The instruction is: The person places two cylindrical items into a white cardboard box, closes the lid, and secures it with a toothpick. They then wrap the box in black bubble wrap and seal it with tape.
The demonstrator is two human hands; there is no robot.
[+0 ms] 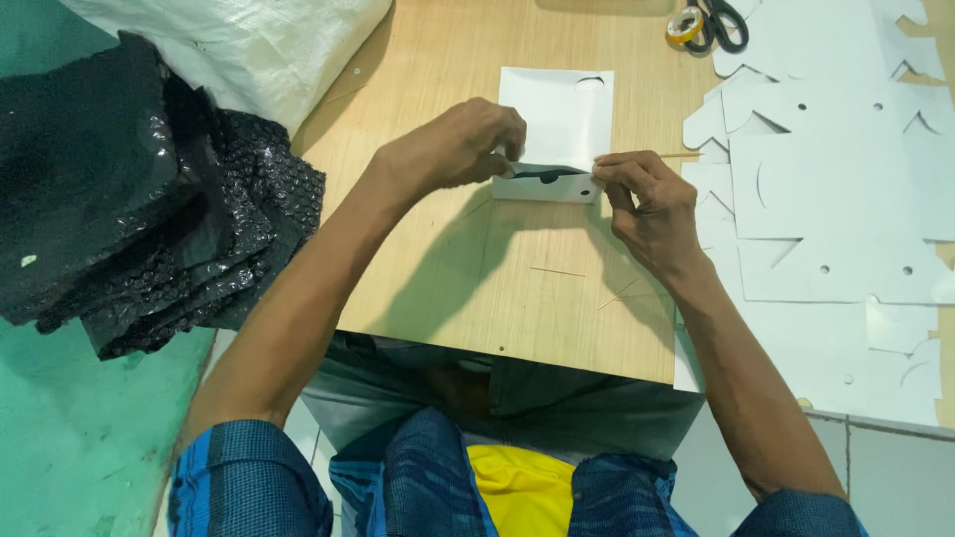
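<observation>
On the middle of the wooden worktop [448,268] lies a white card piece [557,114], and both hands work at its near edge. The near part of the card is folded up into a narrow flap [545,187], and a dark curved slot shows along the fold. The left hand [453,147] comes from the left side; its grip is pressed together on the left end of the flap, fingers curled over the card. The right hand [647,199] is at the right end of the flap, and its grip is pinching the corner of the card between thumb and forefinger. A thin wooden stick [676,155] lies just behind the right hand, and I cannot tell if the fingers hold it. Another thin stick [557,270] lies on the bare wood nearer to the person. To the right, a stack of white die-cut card sheets [836,199] covers the worktop edge. At the far edge lie black-handled scissors [721,25] touching a roll of yellow tape [684,25]. On the left, black bubble wrap [119,199] is piled up beside a white woven sack [249,50].
</observation>
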